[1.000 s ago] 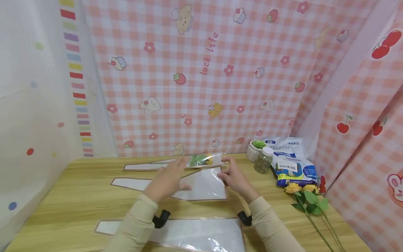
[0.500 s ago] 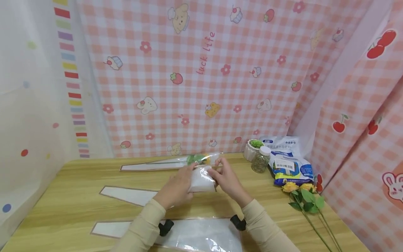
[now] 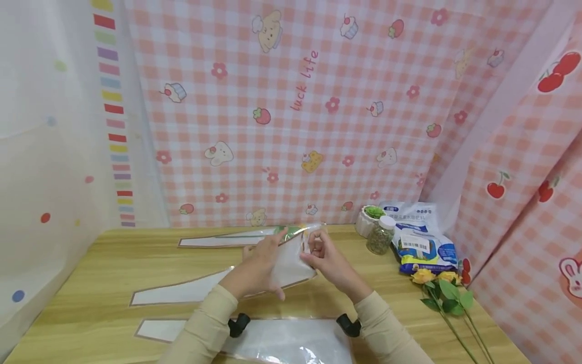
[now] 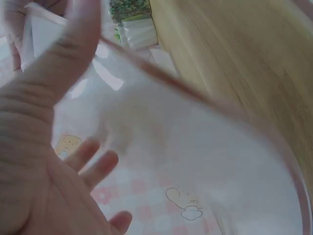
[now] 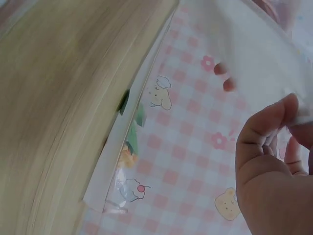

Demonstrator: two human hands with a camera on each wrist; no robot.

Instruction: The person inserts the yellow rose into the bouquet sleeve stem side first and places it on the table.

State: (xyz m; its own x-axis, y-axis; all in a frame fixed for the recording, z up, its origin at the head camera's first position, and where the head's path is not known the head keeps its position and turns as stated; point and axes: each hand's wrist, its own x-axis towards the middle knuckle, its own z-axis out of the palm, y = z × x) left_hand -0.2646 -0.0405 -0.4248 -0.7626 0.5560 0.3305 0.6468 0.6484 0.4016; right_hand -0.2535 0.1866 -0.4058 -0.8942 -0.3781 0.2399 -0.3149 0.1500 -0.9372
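Both hands hold up the wide end of a clear flower sleeve (image 3: 182, 292) (image 4: 195, 161) (image 5: 264, 54) with a white back and a brown edge; its narrow tail lies on the wooden table (image 3: 91, 283), pointing left. My left hand (image 3: 256, 268) (image 4: 34, 147) grips the sleeve's mouth, thumb on the near side, and its fingers show through the film. My right hand (image 3: 320, 255) (image 5: 274, 161) pinches the mouth's right edge between thumb and curled fingers. Behind the hands lies a second sleeve (image 3: 218, 238) (image 5: 124, 147) with a flower inside.
A third sleeve (image 3: 291, 341) lies flat at the table's near edge. At the back right stand a small jar (image 3: 379, 234), a white pot with a green plant (image 3: 369, 215) and a blue-and-white bag (image 3: 423, 242). Yellow roses (image 3: 436, 283) lie at the right. Checked cloth walls surround the table.
The hands have come together at the sleeve's wide end and lifted it off the table. Its narrow tail has swung toward the front left.
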